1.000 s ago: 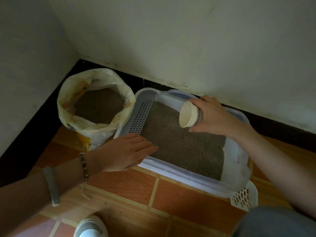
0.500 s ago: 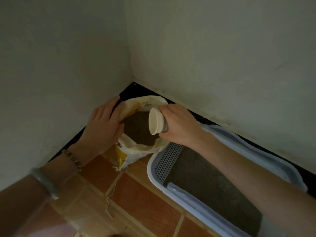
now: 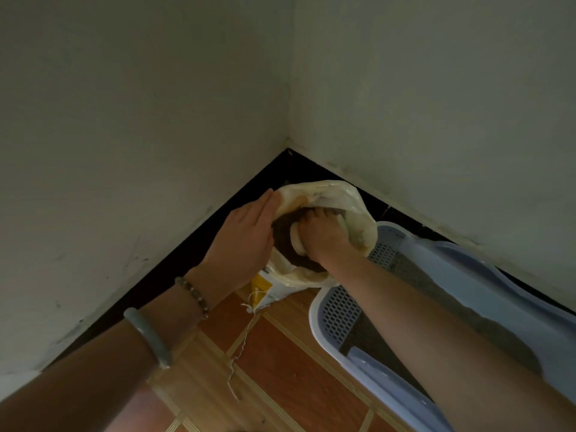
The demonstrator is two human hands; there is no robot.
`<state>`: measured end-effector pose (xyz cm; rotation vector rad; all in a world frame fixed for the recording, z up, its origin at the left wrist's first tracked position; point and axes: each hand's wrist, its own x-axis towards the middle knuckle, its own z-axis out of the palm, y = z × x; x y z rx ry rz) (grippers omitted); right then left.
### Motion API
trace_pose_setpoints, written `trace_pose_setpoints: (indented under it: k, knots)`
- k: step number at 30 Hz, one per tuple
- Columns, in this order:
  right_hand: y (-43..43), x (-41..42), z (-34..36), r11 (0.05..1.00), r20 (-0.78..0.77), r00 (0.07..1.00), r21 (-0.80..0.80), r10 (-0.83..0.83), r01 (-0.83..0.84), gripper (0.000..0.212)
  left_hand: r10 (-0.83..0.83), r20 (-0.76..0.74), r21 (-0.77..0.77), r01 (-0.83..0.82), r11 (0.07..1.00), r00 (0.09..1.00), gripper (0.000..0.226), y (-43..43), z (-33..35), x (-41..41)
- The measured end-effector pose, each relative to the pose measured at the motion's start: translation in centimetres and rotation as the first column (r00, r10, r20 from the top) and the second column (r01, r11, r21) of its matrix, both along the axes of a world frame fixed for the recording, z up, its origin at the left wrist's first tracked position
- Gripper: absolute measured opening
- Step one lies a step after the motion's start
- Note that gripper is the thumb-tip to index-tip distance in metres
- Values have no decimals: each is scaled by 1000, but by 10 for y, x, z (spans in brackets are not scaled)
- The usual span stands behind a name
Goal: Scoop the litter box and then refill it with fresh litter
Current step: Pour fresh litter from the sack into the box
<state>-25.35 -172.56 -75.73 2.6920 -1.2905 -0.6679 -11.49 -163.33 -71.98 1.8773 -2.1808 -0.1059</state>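
Right hand (image 3: 324,240) is down in the bag (image 3: 358,213), fingers wrapped round the cup (image 3: 297,243), dipping it into the litter (image 3: 282,249) to fill it. Left hand (image 3: 240,241) lies flat, fingers straight, against the bag's rim, I'd guess to keep the floppy mouth open. The box (image 3: 314,313) sits right beside the bag, so it's a short carry.

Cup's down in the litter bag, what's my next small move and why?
Probably dig the cup through the litter to fill it: your right hand holds it inside the bag, and your left hand steadies the bag's side.
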Motion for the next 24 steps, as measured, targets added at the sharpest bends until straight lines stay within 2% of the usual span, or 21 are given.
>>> trace_pose_setpoints:
  k: [6, 11, 15, 18, 20, 24]
  knots:
    - [-5, 5, -22, 998, 96, 995, 66, -21, 15, 52, -11, 25, -11, 11, 1000, 1000, 53, 5, -2, 4]
    - [-6, 11, -32, 971, 320, 932, 218, -169, 101, 42, -6, 57, -32, 8, 999, 998, 53, 6, -4, 6]
    - [-1, 13, -32, 890, 520, 770, 436, -369, 132, 43, 4, 47, -36, -3, 999, 999, 65, 7, -3, 2]
    - [3, 6, -20, 778, 575, 588, 609, -568, 155, 60, 26, 37, -27, -25, 999, 999, 68, 7, -1, 0]
    - [1, -1, -9, 727, 581, 494, 666, -647, 170, 66, 31, 29, -31, -30, 999, 999, 68, 6, -1, -1]
    - [2, -18, 6, 708, 607, 423, 694, -673, 130, 78, 66, -4, -17, -66, 998, 998, 69, 4, -1, -6]
